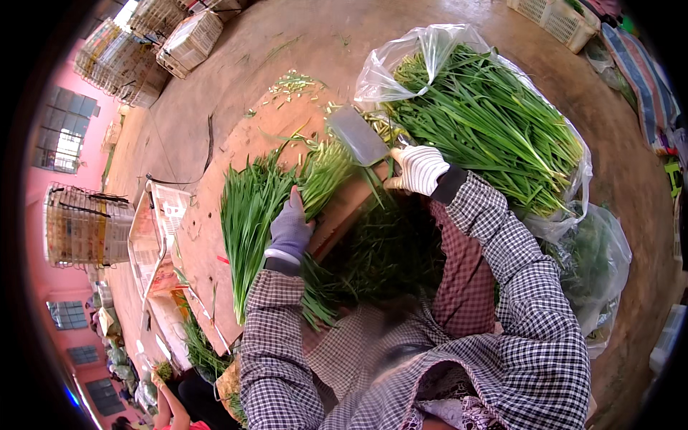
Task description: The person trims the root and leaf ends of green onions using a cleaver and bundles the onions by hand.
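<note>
A bunch of long green garlic chives (pixel 247 204) lies across a reddish-brown wooden board (pixel 201 244), its pale stem ends toward the upper right. My left hand (pixel 289 226), in a purple glove, grips the bunch around its middle, one finger pointing along it. In a white striped glove, my right hand (pixel 421 169) is closed round the handle of a cleaver (pixel 358 135). The wide blade lies close to the stem ends; whether it touches them I cannot tell. Cut pale stem bits (pixel 292 84) are scattered at the board's far end.
A clear plastic bag (pixel 390 72) packed with more chives (pixel 487 122) stands at the right, another bag (pixel 605 251) below it. Dark greens lie beneath the board's near edge. Crates (pixel 190 41) are stacked at the far left. Another person's arm (pixel 168 401) shows at the lower left.
</note>
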Demonstrator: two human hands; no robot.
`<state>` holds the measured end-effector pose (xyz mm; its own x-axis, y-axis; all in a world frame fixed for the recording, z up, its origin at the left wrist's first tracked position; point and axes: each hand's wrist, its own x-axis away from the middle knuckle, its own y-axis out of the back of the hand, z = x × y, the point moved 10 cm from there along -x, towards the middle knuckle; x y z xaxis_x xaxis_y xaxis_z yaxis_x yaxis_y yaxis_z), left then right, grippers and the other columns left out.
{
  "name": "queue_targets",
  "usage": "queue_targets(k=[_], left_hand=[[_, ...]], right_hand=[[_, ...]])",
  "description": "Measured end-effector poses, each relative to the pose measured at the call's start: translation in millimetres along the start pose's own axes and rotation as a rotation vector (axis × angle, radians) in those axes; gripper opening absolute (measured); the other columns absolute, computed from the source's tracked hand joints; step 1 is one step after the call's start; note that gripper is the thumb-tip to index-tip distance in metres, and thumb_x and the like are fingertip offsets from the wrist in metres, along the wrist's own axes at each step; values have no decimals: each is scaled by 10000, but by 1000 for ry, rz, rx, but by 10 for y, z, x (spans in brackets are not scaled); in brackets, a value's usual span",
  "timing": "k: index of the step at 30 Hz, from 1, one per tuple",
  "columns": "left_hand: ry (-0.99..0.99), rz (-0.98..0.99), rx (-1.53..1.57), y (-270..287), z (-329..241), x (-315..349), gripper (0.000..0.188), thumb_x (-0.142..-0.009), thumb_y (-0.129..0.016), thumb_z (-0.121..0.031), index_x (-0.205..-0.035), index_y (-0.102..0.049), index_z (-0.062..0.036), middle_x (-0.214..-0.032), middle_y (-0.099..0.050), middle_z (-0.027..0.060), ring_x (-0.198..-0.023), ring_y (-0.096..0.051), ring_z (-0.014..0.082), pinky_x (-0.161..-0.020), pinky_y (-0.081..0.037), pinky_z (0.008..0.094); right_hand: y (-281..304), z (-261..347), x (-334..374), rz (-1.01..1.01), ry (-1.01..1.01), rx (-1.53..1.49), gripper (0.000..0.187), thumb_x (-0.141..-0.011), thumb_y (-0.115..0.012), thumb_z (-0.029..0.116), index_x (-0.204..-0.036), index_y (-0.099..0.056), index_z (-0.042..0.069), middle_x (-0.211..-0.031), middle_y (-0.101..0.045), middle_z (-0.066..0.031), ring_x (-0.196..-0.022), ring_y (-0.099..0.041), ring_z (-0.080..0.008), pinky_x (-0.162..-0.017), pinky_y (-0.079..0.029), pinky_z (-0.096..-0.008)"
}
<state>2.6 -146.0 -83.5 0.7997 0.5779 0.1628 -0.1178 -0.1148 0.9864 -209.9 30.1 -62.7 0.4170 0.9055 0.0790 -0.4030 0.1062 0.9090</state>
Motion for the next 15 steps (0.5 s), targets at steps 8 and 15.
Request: queue_targets(k=[8, 15], left_hand=[[-126, -198, 203, 238, -161, 130, 999, -681, -763, -187, -1464, -152, -79, -1126, -542, 183, -966, -590, 357, -747, -510, 417], [48, -360, 682, 354, 284, 95, 741, -746, -718, -157, -1333, -342, 94, -1137, -584, 267, -1011, -613, 351, -872, -483, 362]], right_hand=[[-204, -274, -87, 14, -156, -798, 507, -699, -683, 245, -1116, -575, -22, -710, -651, -186, -621, -657, -256, -589, -526, -344], [138, -195, 172, -300, -26, -690, 373, -702, -677, 194, -994, -614, -30, -733, -643, -207, -647, -649, -287, -622, -522, -355]])
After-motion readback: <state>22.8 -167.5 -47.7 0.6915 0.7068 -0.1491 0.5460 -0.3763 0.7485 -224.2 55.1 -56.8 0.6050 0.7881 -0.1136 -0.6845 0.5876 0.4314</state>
